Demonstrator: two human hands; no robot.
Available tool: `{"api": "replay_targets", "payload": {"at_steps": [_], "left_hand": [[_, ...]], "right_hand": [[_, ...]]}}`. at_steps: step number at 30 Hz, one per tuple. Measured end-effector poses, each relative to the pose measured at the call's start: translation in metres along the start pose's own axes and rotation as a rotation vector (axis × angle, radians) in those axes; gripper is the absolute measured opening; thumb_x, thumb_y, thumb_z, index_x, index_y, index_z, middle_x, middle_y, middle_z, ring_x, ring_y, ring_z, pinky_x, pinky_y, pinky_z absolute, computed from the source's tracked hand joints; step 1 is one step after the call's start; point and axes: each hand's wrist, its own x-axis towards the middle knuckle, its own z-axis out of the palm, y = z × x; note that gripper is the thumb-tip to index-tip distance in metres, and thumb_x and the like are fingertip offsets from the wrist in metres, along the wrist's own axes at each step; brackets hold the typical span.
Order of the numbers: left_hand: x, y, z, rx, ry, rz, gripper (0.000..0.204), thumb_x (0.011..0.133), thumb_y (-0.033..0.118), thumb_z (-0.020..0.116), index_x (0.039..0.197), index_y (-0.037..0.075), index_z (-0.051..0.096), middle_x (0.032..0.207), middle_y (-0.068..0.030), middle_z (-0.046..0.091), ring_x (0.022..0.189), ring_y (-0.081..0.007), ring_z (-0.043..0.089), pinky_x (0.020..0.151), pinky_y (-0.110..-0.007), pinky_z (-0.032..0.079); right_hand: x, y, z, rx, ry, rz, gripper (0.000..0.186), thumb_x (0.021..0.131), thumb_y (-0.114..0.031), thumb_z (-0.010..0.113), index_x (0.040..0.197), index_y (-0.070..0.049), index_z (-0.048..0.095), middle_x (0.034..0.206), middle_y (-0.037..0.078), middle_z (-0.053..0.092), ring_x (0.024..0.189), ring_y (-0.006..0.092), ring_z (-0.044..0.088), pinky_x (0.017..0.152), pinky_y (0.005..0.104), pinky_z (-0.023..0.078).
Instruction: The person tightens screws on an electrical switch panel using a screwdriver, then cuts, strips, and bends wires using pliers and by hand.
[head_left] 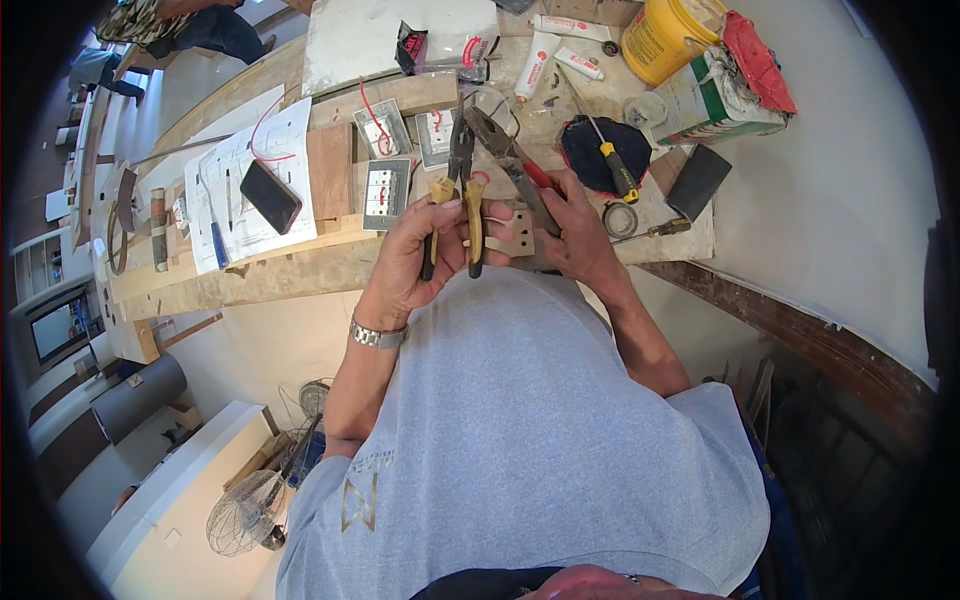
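My left hand (415, 250) holds yellow-and-black pliers (475, 225), jaws pointing up. My right hand (580, 235) grips a second pair of pliers (510, 150) with red on one handle, its head beside the first pair's jaws. Just behind my fingers, near the bench edge, lies a beige plate (520, 238) with holes. Three grey-framed switch modules (380, 215) with short red wires lie beyond my left hand. A yellow-handled screwdriver (620, 170) rests across a dark pad (580, 140) beyond my right hand.
The wooden bench (180, 295) holds printed sheets (295, 210) with a phone (270, 197), white tubes (530, 80), a yellow bucket (650, 45) and a green-and-white can (705, 105). Two other people (205, 30) are at upper left. A fan (238, 515) stands low left; a wall (840, 190) rises at right.
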Motion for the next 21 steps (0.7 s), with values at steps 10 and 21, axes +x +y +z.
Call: {"api": "replay_targets", "payload": {"at_steps": [10,21], "left_hand": [[0.008,-0.006,-0.035,-0.014,-0.145,-0.003,0.033,0.108,0.032,0.054,0.124,0.003,0.057,0.104,-0.0123,0.066,0.078,-0.0164,0.056,0.062,-0.031,0.046],[0.005,-0.007,-0.031,0.013,-0.215,-0.02,0.034,0.107,0.028,0.058,0.124,-0.001,0.053,0.1,-0.0166,0.065,0.074,-0.019,0.058,0.059,-0.032,0.048]], "right_hand": [[0.0,0.0,-0.001,-0.219,0.031,-0.058,0.073,0.075,0.001,0.074,0.146,-0.009,0.061,0.146,0.02,0.05,0.135,0.0393,0.052,0.11,0.0502,0.041],[0.001,0.004,0.014,-0.374,0.132,-0.054,0.085,0.074,0.0,0.074,0.155,-0.018,0.057,0.165,0.024,0.038,0.144,0.041,0.045,0.117,0.0519,0.032]]}}
